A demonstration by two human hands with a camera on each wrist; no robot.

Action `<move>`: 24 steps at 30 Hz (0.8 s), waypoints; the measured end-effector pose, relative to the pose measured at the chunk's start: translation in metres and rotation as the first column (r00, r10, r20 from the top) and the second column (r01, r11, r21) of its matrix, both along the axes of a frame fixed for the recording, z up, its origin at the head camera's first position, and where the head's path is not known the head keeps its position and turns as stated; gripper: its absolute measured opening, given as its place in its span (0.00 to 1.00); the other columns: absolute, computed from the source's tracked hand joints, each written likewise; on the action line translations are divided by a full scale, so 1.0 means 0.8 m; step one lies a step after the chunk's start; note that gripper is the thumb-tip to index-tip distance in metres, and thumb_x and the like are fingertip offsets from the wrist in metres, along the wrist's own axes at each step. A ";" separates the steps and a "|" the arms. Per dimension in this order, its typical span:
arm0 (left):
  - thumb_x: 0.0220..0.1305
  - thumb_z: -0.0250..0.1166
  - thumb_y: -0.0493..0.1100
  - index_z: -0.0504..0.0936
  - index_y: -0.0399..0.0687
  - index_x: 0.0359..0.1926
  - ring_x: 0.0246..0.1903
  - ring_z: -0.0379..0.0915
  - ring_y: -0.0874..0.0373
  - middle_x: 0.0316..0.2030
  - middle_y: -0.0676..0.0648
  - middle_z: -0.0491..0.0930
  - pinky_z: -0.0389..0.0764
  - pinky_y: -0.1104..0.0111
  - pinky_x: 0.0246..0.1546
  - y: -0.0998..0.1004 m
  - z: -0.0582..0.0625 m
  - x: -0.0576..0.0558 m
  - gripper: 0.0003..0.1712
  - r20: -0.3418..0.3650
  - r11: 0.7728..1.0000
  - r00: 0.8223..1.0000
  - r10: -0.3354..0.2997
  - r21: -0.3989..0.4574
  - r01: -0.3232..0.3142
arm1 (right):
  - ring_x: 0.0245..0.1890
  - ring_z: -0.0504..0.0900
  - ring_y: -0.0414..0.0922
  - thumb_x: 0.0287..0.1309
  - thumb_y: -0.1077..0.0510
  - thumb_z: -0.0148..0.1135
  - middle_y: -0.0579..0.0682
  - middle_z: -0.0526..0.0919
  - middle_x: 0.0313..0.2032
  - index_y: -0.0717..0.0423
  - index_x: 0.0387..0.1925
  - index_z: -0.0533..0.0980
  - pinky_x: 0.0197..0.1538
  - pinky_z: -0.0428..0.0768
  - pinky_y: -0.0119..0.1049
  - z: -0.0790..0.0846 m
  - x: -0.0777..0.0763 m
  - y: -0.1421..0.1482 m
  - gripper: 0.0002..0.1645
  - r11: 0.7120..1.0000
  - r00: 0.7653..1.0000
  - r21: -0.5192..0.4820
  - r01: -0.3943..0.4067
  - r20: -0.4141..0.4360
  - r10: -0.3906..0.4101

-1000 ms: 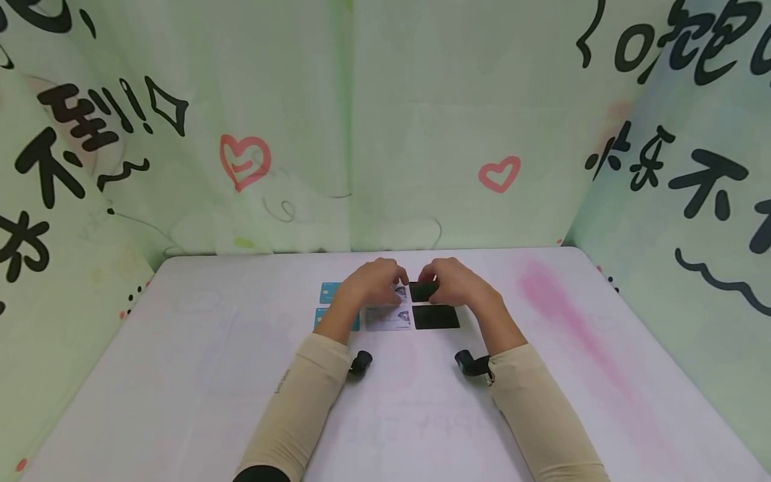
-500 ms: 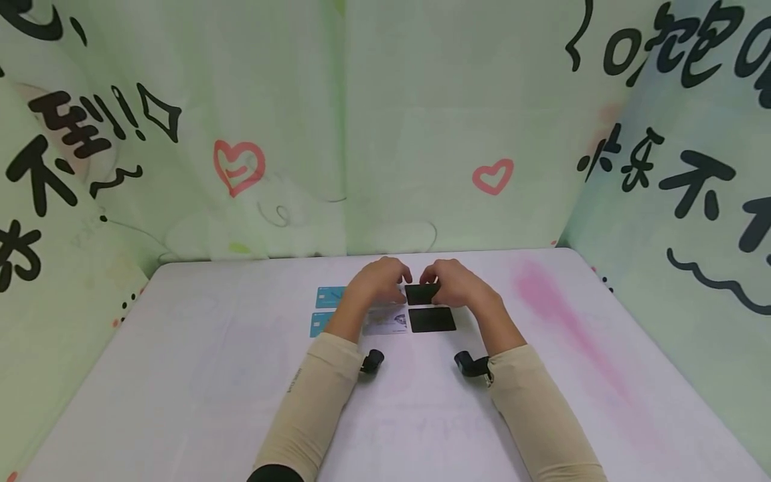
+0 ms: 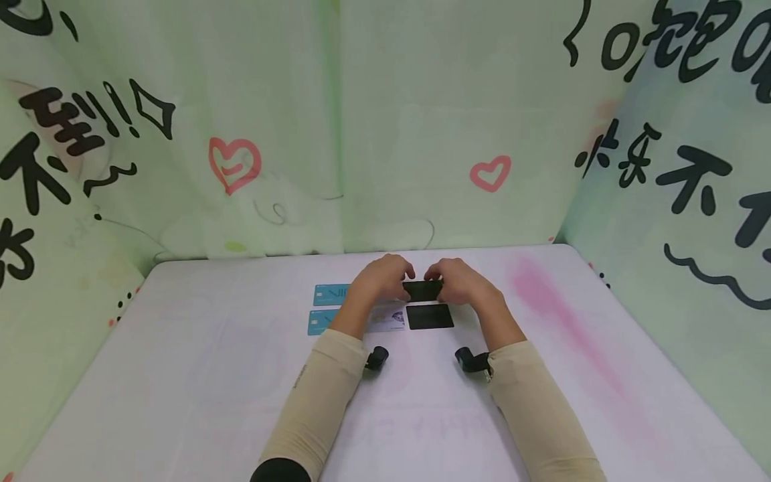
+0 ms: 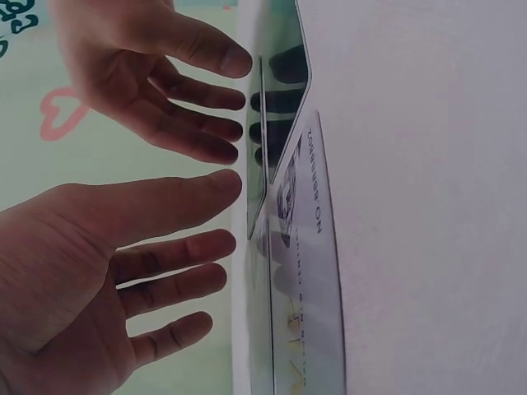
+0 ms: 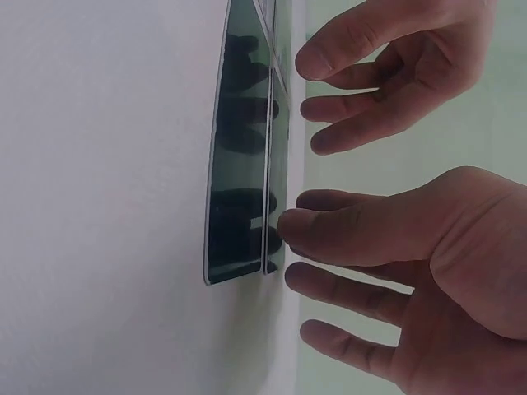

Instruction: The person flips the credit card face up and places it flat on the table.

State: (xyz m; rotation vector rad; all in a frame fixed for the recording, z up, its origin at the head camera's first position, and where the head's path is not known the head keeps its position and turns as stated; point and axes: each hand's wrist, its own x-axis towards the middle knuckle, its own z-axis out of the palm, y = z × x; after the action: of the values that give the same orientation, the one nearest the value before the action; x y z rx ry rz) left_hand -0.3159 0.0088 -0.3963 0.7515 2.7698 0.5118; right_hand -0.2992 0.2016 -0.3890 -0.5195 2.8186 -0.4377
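Two flat black cards lie one behind the other, the far black card and the near black card. My left hand is at the far card's left end, over pale printed cards, one of them the near pale card. At the far card's right end is my right hand. Both wrist views show loosely extended fingers with nothing between them. In the right wrist view the right thumb is at the far card's edge; whether it touches cannot be told. The left hand hides most of the far pale card.
Left of the pale cards lie two blue cards, a far blue card and a near blue card. All rest on a white table near its back edge. Green fabric walls with drawings stand behind and at both sides.
My left hand has shifted right across the pale cards, uncovering more of the blue cards. My right hand has edged right, so more of the far black card shows. The head view has shifted slightly.
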 end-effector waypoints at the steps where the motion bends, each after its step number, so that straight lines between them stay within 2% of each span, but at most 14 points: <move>1: 0.61 0.76 0.43 0.84 0.48 0.61 0.51 0.79 0.55 0.55 0.47 0.85 0.80 0.59 0.59 0.001 0.001 -0.001 0.27 -0.001 1.000 1.000 -0.001 -0.002 0.001 | 0.50 0.82 0.54 0.53 0.71 0.69 0.59 0.85 0.55 0.62 0.61 0.80 0.61 0.80 0.52 0.000 -0.001 0.001 0.30 1.000 1.000 -0.001 0.001 0.002 -0.001; 9: 0.61 0.76 0.43 0.84 0.49 0.63 0.49 0.78 0.55 0.56 0.48 0.85 0.79 0.59 0.59 0.002 0.003 -0.004 0.28 0.011 1.000 1.000 0.006 -0.015 -0.006 | 0.48 0.80 0.55 0.53 0.72 0.68 0.63 0.83 0.57 0.64 0.62 0.79 0.59 0.80 0.51 0.001 -0.007 0.001 0.32 1.000 1.000 -0.010 0.011 0.023 -0.011; 16: 0.60 0.77 0.43 0.83 0.48 0.63 0.53 0.78 0.55 0.60 0.48 0.83 0.79 0.59 0.61 0.002 0.000 -0.005 0.29 0.005 1.000 1.000 0.000 -0.020 0.000 | 0.48 0.79 0.54 0.54 0.72 0.68 0.63 0.82 0.59 0.64 0.63 0.79 0.59 0.80 0.51 -0.001 -0.007 0.001 0.31 1.000 0.999 -0.003 0.028 0.022 -0.028; 24: 0.59 0.78 0.41 0.84 0.46 0.62 0.53 0.78 0.54 0.59 0.46 0.83 0.79 0.59 0.61 0.008 -0.002 -0.002 0.29 0.007 0.999 1.000 -0.028 -0.040 0.028 | 0.46 0.78 0.54 0.53 0.72 0.69 0.64 0.83 0.58 0.65 0.62 0.79 0.58 0.80 0.50 -0.005 -0.005 0.003 0.31 0.999 0.999 0.003 0.034 0.021 -0.034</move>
State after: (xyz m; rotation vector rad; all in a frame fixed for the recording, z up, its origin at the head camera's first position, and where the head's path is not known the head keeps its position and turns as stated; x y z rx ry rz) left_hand -0.3176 0.0151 -0.3980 0.7768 2.7514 0.4505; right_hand -0.3036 0.2042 -0.3931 -0.4646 2.8113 -0.4433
